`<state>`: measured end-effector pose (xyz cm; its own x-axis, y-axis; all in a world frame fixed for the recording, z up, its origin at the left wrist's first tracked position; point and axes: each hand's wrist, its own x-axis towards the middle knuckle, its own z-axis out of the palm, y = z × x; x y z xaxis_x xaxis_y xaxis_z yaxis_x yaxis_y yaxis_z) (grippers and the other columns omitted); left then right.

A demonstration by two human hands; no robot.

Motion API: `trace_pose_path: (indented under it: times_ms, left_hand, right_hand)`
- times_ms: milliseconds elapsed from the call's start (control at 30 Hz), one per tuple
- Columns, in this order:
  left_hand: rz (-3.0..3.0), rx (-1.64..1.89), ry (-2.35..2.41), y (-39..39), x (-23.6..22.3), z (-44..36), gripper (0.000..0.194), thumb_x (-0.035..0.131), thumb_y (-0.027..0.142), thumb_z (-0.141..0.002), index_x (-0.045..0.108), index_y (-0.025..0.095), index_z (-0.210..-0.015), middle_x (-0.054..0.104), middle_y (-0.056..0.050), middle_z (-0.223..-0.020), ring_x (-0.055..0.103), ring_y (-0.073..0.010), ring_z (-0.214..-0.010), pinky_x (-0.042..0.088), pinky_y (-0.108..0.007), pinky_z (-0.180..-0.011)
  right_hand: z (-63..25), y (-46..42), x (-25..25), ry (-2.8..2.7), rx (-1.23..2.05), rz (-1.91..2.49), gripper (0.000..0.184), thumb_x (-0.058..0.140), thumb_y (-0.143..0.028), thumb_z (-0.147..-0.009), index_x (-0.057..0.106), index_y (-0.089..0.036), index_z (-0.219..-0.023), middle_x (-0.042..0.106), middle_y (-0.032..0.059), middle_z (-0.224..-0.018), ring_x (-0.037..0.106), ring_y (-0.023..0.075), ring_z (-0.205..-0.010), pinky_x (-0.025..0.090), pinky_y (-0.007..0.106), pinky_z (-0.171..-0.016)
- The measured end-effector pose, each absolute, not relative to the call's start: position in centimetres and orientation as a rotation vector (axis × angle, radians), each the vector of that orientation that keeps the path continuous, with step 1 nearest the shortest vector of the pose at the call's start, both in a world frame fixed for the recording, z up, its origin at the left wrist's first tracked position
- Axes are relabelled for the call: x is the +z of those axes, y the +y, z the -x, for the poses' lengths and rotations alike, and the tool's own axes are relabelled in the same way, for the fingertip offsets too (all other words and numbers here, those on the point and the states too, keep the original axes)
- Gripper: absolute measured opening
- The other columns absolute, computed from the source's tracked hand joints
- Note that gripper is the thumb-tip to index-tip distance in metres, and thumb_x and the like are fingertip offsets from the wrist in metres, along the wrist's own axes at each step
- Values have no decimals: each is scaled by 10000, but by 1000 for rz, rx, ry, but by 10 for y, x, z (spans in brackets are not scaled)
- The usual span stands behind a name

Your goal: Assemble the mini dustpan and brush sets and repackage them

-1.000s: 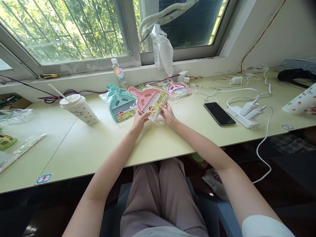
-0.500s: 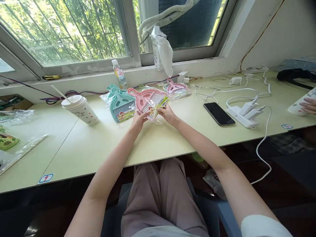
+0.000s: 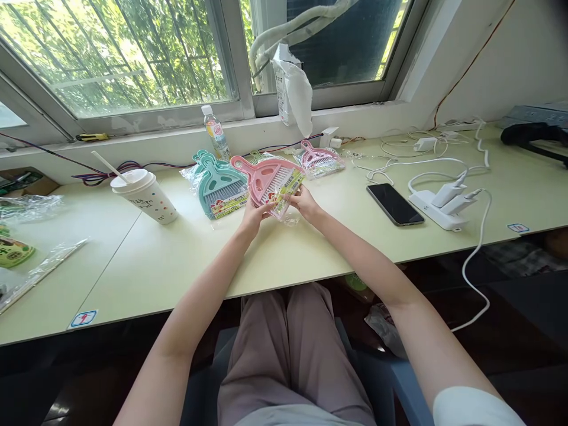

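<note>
A pink dustpan and brush set (image 3: 267, 179) in clear plastic, with a yellow label along its lower edge, is tilted up between my two hands. My left hand (image 3: 255, 214) is closed on its lower left corner. On the lower right edge, my right hand (image 3: 305, 204) is closed too, its fingertips partly behind the plastic. Just left of the pink set lie teal dustpan and brush sets (image 3: 219, 183), also wrapped and overlapping. Behind to the right rests another pink set (image 3: 318, 158) in its wrapping.
A white cup with a straw (image 3: 145, 196) stands on the left of the table, and a bottle (image 3: 216, 135) stands by the window wall. To the right are a black phone (image 3: 394, 205), a white power strip (image 3: 437, 211) and loose cables. Plastic wrapping (image 3: 42, 275) lies far left.
The pink set is raised and turned very slightly, still in both hands. At the far right, another person's hand and a white cup have gone out of view.
</note>
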<state>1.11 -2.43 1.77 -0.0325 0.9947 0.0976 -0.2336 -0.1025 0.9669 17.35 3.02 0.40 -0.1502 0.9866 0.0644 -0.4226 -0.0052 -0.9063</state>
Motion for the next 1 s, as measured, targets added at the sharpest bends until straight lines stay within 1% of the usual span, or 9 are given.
trace_pose_path:
  times_ms: [100,267,433,500,567,667,733,867,1000]
  left_hand:
    - [-1076,1429,1016,-24,17,-12,652,796,216,-548,568,213,-1158,706,-49,-1067,686,-200,-898,576,-334,-769]
    - [-1035,1450,1036,-22,17,-12,572,785,199,-532,573,188,-1063,707,-46,-1027,685,-190,-866,578,-319,-743]
    - [-1038,1443,1053,-23,19,-11,597,776,204,-575,564,205,-1134,703,-67,-1122,690,-210,-949,584,-336,-782]
    - [-1049,1419,1028,-26,19,-14,629,780,258,-628,535,230,-1207,688,-78,-1194,694,-225,-991,589,-354,-798]
    - [-1069,1310,964,-31,19,-19,639,768,361,-701,503,255,-1273,668,-95,-1259,698,-254,-1037,587,-395,-834]
    - [-1136,1034,840,-38,16,-29,635,708,520,-779,491,276,-1324,631,-131,-1341,679,-297,-1122,553,-465,-927]
    - [-1159,969,819,-39,15,-33,635,667,573,-807,475,292,-1343,605,-136,-1385,655,-299,-1171,525,-489,-977]
    - [-1087,1205,901,-29,16,-30,548,607,569,-857,467,291,-1308,579,-90,-1415,619,-262,-1226,520,-439,-996]
    - [-1043,1442,986,-23,17,-22,524,695,456,-821,482,285,-1268,626,-64,-1341,633,-244,-1192,553,-370,-922]
  right_hand:
    - [-173,30,5,-985,1477,792,479,828,-90,-635,542,-235,-991,728,11,-1001,696,196,-1017,584,410,-978]
    - [-174,30,7,-986,1514,798,266,714,-142,-779,572,-231,-984,731,8,-1006,713,170,-950,589,402,-970]
    - [-173,28,9,-976,1496,762,268,689,-97,-761,577,-228,-966,731,-2,-937,720,171,-923,596,407,-960]
    - [-173,27,10,-949,1443,741,285,693,-89,-744,571,-233,-957,727,-12,-890,718,178,-942,598,412,-957]
    - [-173,27,11,-909,1379,712,299,701,-99,-733,558,-242,-953,721,-19,-872,714,180,-979,591,408,-969]
    - [-176,29,12,-864,1305,671,317,717,-147,-736,547,-255,-982,722,-7,-954,695,183,-1064,571,394,-1001]
    - [-178,29,13,-850,1286,657,335,720,-174,-738,543,-260,-1009,720,5,-1024,678,188,-1114,563,389,-1013]
    - [-176,25,16,-801,1307,677,341,701,-152,-729,531,-253,-1007,722,8,-1023,677,190,-1119,558,390,-1021]
    - [-168,17,17,-831,1359,732,346,690,-131,-723,520,-252,-999,726,6,-999,680,204,-1113,573,414,-996]
